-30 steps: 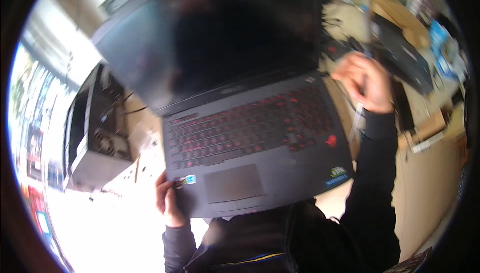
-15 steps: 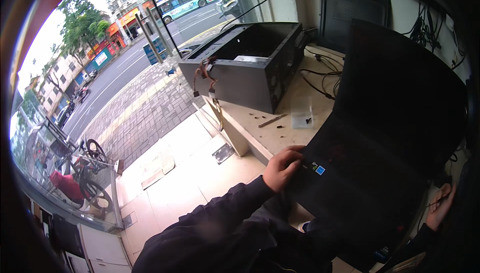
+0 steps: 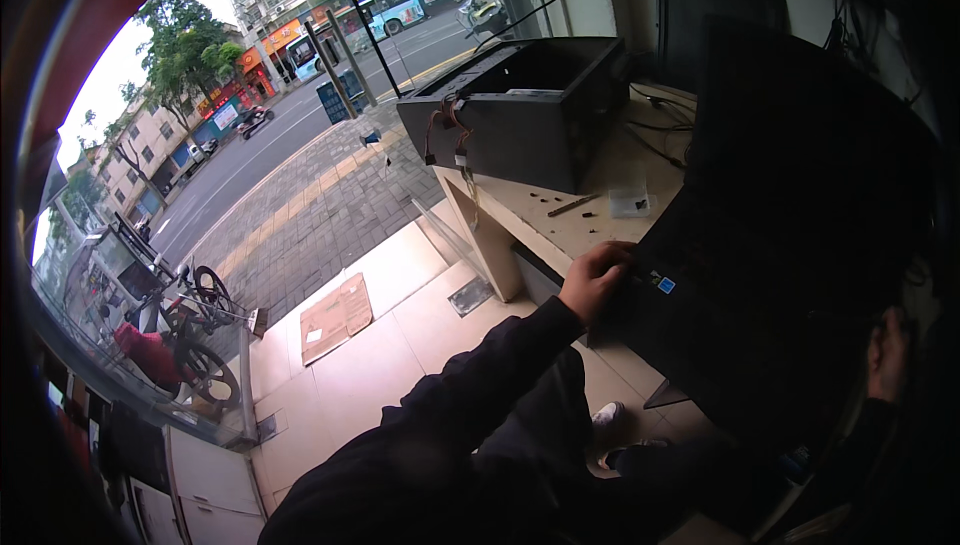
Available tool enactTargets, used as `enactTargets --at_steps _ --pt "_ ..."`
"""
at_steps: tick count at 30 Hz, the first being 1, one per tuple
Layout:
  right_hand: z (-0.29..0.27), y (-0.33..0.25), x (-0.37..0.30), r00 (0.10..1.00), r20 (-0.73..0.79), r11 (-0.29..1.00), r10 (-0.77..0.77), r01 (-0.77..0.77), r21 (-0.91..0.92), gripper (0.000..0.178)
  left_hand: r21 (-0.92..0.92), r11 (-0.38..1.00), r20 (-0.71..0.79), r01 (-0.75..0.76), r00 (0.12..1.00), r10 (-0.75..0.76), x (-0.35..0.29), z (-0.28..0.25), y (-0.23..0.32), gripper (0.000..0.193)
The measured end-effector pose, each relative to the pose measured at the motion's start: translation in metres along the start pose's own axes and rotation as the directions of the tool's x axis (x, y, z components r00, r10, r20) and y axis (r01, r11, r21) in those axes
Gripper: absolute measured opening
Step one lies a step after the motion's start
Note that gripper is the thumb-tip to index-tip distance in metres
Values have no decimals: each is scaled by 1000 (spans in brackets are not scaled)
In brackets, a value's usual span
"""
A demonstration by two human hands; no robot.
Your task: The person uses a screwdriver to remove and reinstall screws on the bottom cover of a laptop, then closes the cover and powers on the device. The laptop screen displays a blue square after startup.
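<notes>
A large open black laptop fills the right side, very dark, with small stickers on its near-left palm rest. My left hand is closed on the laptop's left edge, thumb side up, by the stickers. Along the laptop's right side, in shadow, is my right hand, its fingers curled; what they hold, if anything, is hidden. Beyond my left hand, a slim tool, a small clear box and several tiny dark pieces lie on the table.
An open dark computer case stands at the table's far end, with loose connector wires hanging over its side. Black cables lie behind the laptop. A dark panel leans on the wall. Flat cardboard lies on the floor.
The view has shifted, so the table, case and laptop appear farther right and slightly higher. Both hands stay at the laptop's sides. The picture is darker, and a shoe now shows below.
</notes>
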State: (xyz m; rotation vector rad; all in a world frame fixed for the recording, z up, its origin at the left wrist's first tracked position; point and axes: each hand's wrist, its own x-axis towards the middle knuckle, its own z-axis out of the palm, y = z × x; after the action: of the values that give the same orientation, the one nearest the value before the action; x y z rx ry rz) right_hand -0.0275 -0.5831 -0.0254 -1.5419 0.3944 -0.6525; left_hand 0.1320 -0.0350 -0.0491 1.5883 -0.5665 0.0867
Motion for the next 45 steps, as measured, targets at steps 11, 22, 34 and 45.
enactTargets --at_steps 11,22,34,45 --pt "-5 7 14 999 -21 1000 -27 27 1 26 34 999 -29 28 999 -27 -1 3 5 18" --pt "-11 -2 9 948 317 973 18 56 -222 25 15 1000 -20 0 1000 0 -2 3 3 18" --pt "-20 5 11 987 158 939 24 32 -342 34 -27 999 -36 -32 999 31 -1 5 0 20" --pt "-16 11 14 993 88 931 -73 99 -351 34 -41 999 -13 -2 1000 1 -2 3 3 17"
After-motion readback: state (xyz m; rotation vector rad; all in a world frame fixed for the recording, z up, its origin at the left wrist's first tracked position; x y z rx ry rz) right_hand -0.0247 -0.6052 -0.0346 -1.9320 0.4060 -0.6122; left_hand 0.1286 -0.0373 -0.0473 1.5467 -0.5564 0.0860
